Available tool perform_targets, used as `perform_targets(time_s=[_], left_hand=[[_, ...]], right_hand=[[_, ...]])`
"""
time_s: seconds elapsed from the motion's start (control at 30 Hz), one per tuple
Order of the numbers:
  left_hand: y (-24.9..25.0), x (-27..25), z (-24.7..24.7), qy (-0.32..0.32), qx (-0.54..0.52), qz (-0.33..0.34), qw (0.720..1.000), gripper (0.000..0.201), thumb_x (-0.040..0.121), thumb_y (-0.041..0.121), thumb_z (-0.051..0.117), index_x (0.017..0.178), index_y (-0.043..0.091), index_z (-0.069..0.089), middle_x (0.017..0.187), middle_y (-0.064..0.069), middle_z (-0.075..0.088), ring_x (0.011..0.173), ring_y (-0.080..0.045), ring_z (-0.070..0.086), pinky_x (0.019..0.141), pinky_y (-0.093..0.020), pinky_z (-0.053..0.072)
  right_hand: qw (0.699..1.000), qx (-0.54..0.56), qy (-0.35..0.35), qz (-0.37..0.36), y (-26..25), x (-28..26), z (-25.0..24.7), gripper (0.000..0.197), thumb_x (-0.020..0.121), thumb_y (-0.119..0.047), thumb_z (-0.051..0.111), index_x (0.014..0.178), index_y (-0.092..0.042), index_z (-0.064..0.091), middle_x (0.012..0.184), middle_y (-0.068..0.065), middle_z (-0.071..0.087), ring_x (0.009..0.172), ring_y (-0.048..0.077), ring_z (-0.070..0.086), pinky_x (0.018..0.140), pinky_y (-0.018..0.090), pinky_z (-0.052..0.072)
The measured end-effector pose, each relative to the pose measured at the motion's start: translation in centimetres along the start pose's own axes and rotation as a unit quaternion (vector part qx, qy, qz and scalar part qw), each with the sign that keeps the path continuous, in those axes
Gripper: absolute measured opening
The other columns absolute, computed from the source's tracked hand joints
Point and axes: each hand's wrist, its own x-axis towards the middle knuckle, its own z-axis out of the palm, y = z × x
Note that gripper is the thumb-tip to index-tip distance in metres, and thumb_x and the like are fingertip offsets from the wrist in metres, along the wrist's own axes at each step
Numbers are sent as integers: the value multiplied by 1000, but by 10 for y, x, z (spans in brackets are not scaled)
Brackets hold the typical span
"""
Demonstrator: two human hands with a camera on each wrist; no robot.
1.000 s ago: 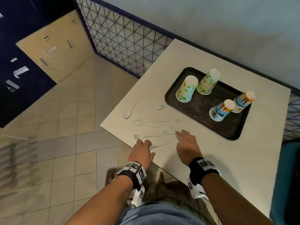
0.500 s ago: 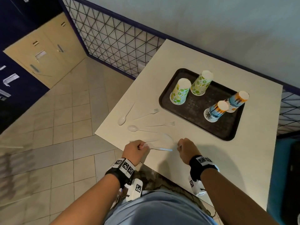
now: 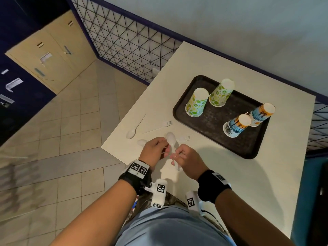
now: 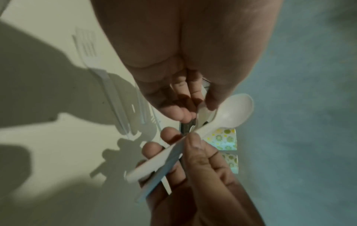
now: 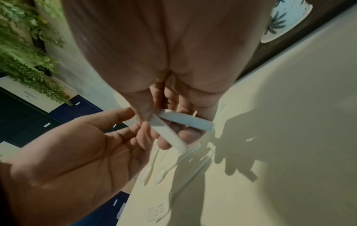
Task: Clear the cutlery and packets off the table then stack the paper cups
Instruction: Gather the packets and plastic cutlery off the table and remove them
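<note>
Both hands hover over the front left corner of the white table [image 3: 221,174]. My right hand [image 3: 174,157] pinches the handles of a white plastic spoon [image 3: 170,139] and a second white piece; the handles [image 5: 185,121] cross under its thumb. My left hand [image 3: 163,148] meets it there, its fingers [image 5: 142,130] pinching the same cutlery just below the spoon's bowl [image 4: 231,113]. Two spoons [image 3: 132,133] [image 3: 142,142] and two forks [image 3: 166,123] [image 3: 185,138] lie loose on the table. Two green [image 3: 197,102] [image 3: 221,92] and two blue-orange paper cups [image 3: 237,125] [image 3: 261,112] stand upside down on a dark tray [image 3: 179,107].
The table's left edge [image 3: 124,125] drops to a tiled floor [image 3: 71,139]. A mesh fence [image 3: 127,41] and a wall [image 3: 230,23] run behind the table. Beige cabinets [image 3: 49,55] stand far left. Bare tabletop lies to the right of my hands.
A second ago both hands were pressed on cutlery at the table's front edge. They have since lifted off with the pieces and come together above the corner.
</note>
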Motion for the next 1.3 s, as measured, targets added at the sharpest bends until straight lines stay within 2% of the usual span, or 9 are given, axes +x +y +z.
perform_targets(time_s=[0.2,0.33,0.4,0.47,0.6,0.7,0.87,1.1,1.3], left_hand=[[-9,-16,2,-27,-15,-80,996,57,107,60,46,92,15,78,69,-1,70,60,-15,61,68,-32,50],[-9,-18,-9,77,77,-41,993,52,115,42,37,91,12,72,88,-15,77,70,-17,71,70,-31,55],[-3,-19,-17,126,-21,-52,991,45,115,32,36,86,10,63,84,-12,72,60,-16,67,54,-24,52],[0,-21,-28,161,-125,-60,977,40,115,27,38,81,12,52,69,-8,58,54,-20,55,46,-24,47],[-6,-24,-53,200,-130,-63,969,41,113,30,43,73,18,46,46,5,42,39,-13,38,39,-24,37],[-19,-21,-67,207,-58,-74,974,39,107,38,56,75,17,49,50,3,44,36,-13,39,48,-29,36],[-34,-24,-73,213,-46,-79,973,26,102,27,64,82,12,55,49,5,45,38,-13,39,53,-30,34],[-41,-23,-59,191,-68,-63,977,48,79,47,90,95,18,55,63,6,48,54,-13,43,60,-31,41],[-13,-13,-41,159,7,-71,985,52,104,55,54,74,14,66,54,1,59,52,-20,53,58,-32,43]], right_hand=[[992,97,-62,-47,-4,3,19,14,93,-16,65,83,-21,57,99,9,74,85,24,74,84,40,58],[991,50,-105,-60,-5,8,35,15,94,-22,67,94,-8,62,122,-7,67,104,11,69,91,27,54],[995,26,-82,-56,0,12,40,17,92,-27,67,89,-11,63,100,-8,73,89,4,69,82,29,54],[994,-70,-28,-80,4,17,41,10,94,-24,64,90,-15,63,81,-3,66,73,7,60,74,34,51],[923,-353,-75,-130,16,36,49,39,99,-18,53,138,-17,55,134,5,52,116,28,54,105,37,43],[854,-492,-70,-151,27,42,59,46,98,-13,51,142,-21,45,140,5,43,118,29,47,93,37,45],[838,-521,-41,-158,26,29,59,31,77,-3,71,103,-16,61,100,5,59,87,26,59,62,32,45],[938,-281,-15,-201,23,23,61,25,92,-24,42,104,-10,58,99,8,56,84,28,52,78,40,47],[951,-239,-71,-184,-34,13,74,22,97,-15,57,118,-8,57,109,9,57,97,28,57,88,40,48]])
